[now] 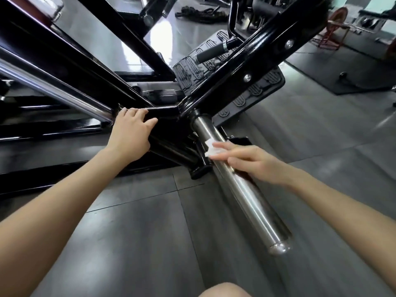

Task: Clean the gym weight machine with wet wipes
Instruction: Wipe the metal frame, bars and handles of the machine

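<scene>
A black steel weight machine frame (216,82) fills the upper half of the head view. A chrome weight peg (242,189) sticks out of its joint toward me, ending in a rounded tip. My right hand (250,161) presses a small white wet wipe (211,148) flat against the upper part of this peg, fingers stretched along it. My left hand (130,131) rests on the black frame bar beside the joint, fingers spread and curled over its edge. A second chrome peg (53,86) runs off to the left.
A black ribbed footplate (259,88) lies behind the frame, with a padded handle (214,51) above it. The floor is grey tile (139,232). A red weight rack (334,28) stands at the far right. My knee (222,290) shows at the bottom edge.
</scene>
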The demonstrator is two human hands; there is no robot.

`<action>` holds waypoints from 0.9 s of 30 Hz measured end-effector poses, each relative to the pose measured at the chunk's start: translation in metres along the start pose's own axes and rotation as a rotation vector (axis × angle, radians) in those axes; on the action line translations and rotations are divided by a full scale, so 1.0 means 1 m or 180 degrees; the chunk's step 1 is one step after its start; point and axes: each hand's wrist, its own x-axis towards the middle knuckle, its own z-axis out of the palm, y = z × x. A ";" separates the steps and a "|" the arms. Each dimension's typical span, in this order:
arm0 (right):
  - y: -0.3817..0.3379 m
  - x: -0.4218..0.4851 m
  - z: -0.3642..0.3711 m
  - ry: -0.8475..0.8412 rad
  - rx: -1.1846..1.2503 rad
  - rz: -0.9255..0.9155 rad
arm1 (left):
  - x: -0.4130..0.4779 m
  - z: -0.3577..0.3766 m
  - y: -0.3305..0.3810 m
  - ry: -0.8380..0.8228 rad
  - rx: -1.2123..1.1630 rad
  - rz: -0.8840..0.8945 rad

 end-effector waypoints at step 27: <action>-0.048 0.007 0.031 0.1020 0.0185 0.2781 | 0.033 -0.041 0.022 -0.1555 -0.0383 0.0417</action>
